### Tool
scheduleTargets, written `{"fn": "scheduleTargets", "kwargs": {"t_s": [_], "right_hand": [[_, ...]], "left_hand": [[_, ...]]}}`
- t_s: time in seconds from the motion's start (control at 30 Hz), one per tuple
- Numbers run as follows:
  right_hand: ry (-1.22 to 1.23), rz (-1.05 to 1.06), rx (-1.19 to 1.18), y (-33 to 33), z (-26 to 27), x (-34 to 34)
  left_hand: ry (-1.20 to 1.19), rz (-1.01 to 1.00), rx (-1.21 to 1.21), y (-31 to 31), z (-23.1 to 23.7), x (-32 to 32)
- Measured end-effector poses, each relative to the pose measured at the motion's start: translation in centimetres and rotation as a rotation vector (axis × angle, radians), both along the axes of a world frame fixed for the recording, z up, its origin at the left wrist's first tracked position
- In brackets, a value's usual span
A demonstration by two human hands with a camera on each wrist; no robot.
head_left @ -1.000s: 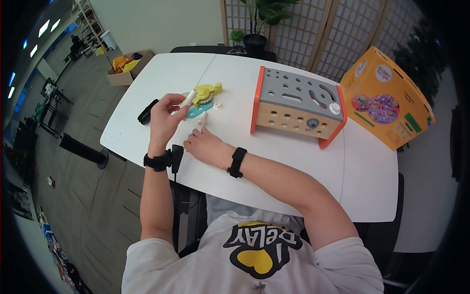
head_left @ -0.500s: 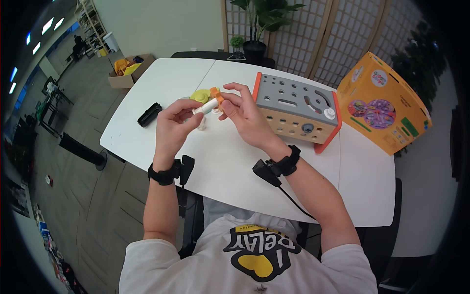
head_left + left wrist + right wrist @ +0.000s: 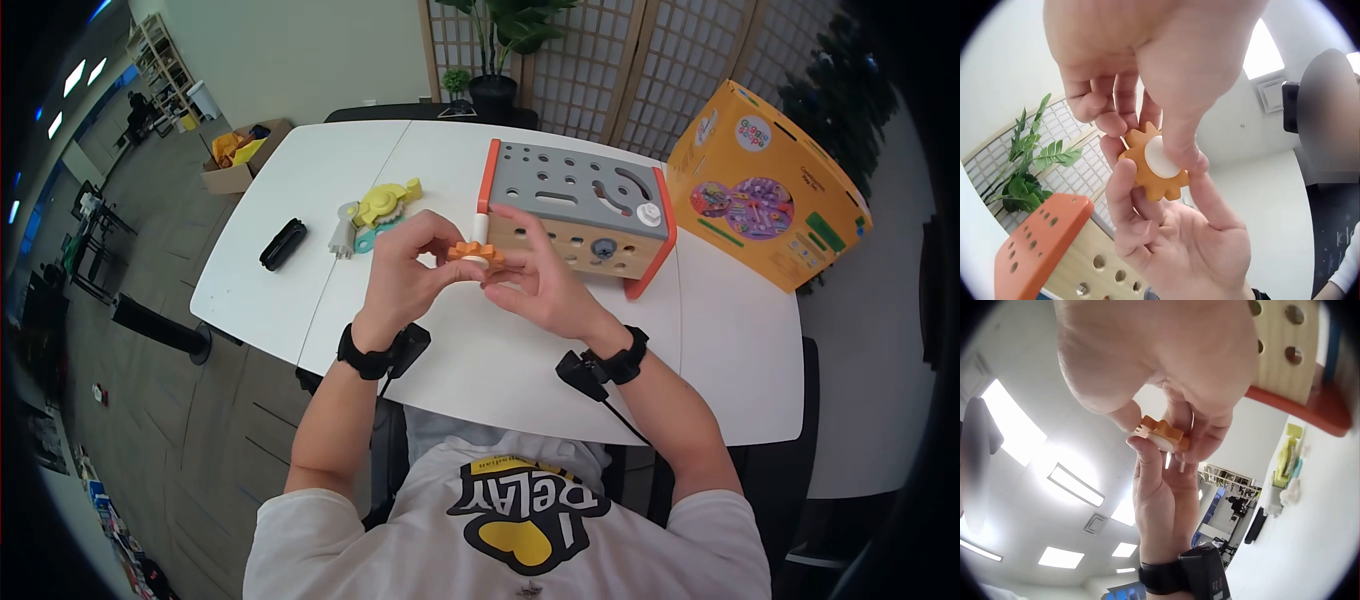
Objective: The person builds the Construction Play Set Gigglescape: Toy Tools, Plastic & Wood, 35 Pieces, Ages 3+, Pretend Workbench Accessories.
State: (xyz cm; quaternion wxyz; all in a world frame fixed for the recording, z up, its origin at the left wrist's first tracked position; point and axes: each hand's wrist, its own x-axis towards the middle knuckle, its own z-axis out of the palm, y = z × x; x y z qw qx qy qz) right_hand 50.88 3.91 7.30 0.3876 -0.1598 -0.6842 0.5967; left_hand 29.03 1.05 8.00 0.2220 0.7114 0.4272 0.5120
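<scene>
Both hands meet in front of a toy workbench (image 3: 585,180), above the white table. Between them is an orange toy gear (image 3: 478,254) with a white bolt (image 3: 481,228) through it. The bolt's shaft points away from the body, and its round head (image 3: 1161,157) lies against the gear's near face. My left hand (image 3: 405,265) grips the bolt and gear, its thumb on the bolt head. My right hand (image 3: 555,290) pinches the gear's edge between thumb and fingers, its index finger raised in the head view.
Left on the table lie a yellow toy piece (image 3: 380,203), a teal piece (image 3: 368,240), a grey toy tool (image 3: 345,230) and a black case (image 3: 283,245). A large orange box (image 3: 770,190) stands right of the workbench. A cardboard box (image 3: 235,170) sits beyond the table's left edge.
The right hand has come up from the table with the orange gear. The gear now sits at the bolt's head end, and both hands have moved right, toward the workbench.
</scene>
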Motion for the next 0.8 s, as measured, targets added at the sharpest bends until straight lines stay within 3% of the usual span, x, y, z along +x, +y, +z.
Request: {"fn": "scheduleTargets", "kwargs": {"t_s": [0.13, 0.3, 0.57, 0.8], "right_hand": [[-0.219, -0.293, 0.228, -0.7, -0.8, 2.7], [-0.411, -0.476, 0.357, -0.9, -1.9, 5.1], [-0.367, -0.507, 0.287, -0.2, -2.9, 5.8], [-0.329, -0.51, 0.197, -0.2, -3.1, 5.5]], "left_hand": [[0.038, -0.074, -0.126, 0.9, -0.4, 2.4], [0.214, -0.105, 0.017, 1.9, -1.0, 4.9], [0.315, -0.073, 0.09, 3.2, -1.6, 6.6], [0.653, 0.009, 0.352, 3.9, 1.5, 6.6]]}}
